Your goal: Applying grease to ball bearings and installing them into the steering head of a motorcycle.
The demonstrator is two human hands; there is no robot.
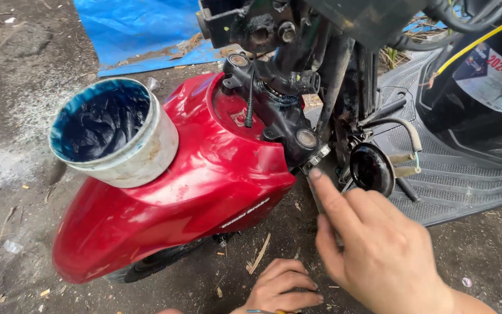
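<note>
- Red front mudguard (169, 197): mounted over the front tyre (152, 264), serving as landmark for every entry below; surface glossy, dust-speckled, intact.
- Fork yoke, black (280, 110): directly above the mudguard's rear end; bare, no body panels or handlebar cover around it, stripping of the front judged largely complete.
- Small metal clip (318, 156): at the mudguard's rear edge, under the yoke; bolt head not discernible, so fastened or loose cannot be told.
- Right hand (373, 244): behind the mudguard's rear edge, fingers spread narrow, index fingertip touching the clip; nothing held.
- Left hand (283, 288): below the mudguard, on the dirt ground (18, 192), fingers curled; a tool possibly underneath, cannot tell.
- Round black horn (372, 168): just behind the mudguard, wires hanging free.
- Grease tub, white with blue-stained inside (114, 131): resting on top of the mudguard's front half, open.
- Grey footboard (454, 174): well behind the mudguard.
- Blue tarpaulin (140, 29): on the ground beyond the mudguard.
- Remaining, by judgement: mudguard itself not yet removed.
</note>
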